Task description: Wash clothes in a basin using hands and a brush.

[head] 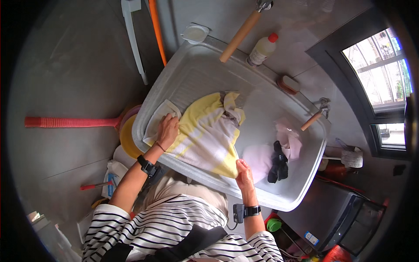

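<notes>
A yellow and white cloth [203, 137] lies spread over the near left side of a grey wash sink [196, 55]. My left hand [168, 131] presses on its left part, beside a whitish folded corner. The cloth's near right corner is gripped in my right hand [244, 173], close to the sink's front rim. Its far end is bunched up. To the right, a black wet item [278, 163] and pale pink cloth [289, 140] lie in water in the basin.
On the back rim are a white soap dish [195, 33], a bottle with a red cap [263, 49] and a scrubbing brush [288, 84]. Taps with wooden-coloured tubes [240, 36] reach over the basin. A yellow basin [129, 137] stands left; a grey appliance [311, 209] stands right.
</notes>
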`<state>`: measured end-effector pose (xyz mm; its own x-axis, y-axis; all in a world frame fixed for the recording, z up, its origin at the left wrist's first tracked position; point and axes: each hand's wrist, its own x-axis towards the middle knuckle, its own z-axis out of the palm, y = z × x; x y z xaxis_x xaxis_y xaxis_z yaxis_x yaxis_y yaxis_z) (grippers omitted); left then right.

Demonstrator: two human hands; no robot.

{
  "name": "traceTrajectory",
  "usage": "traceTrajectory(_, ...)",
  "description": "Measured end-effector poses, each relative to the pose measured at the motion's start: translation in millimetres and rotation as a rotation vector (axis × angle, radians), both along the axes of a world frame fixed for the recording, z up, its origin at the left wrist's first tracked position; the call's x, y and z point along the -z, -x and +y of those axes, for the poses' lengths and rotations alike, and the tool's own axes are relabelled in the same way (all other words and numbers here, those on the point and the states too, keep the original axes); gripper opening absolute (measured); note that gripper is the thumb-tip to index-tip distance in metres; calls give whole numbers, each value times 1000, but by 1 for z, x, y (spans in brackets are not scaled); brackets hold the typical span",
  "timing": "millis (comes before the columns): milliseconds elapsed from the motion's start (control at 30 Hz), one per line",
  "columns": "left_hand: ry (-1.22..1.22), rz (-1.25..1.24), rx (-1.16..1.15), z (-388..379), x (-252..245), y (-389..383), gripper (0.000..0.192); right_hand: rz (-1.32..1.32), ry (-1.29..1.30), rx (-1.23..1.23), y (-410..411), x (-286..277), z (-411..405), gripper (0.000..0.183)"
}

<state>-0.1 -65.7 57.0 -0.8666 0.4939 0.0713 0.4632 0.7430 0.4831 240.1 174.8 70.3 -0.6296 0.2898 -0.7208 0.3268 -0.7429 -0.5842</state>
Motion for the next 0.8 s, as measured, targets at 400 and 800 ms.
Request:
traceTrajectory(400, -1015, -1956, -347, -26, -40, 19, 33, 279, -180, 199, 33, -79, 21, 18)
traceTrajectory(800, -815, -1062, 72, 16, -190, 81, 24, 292, -604, -103, 64, -209, 75, 32)
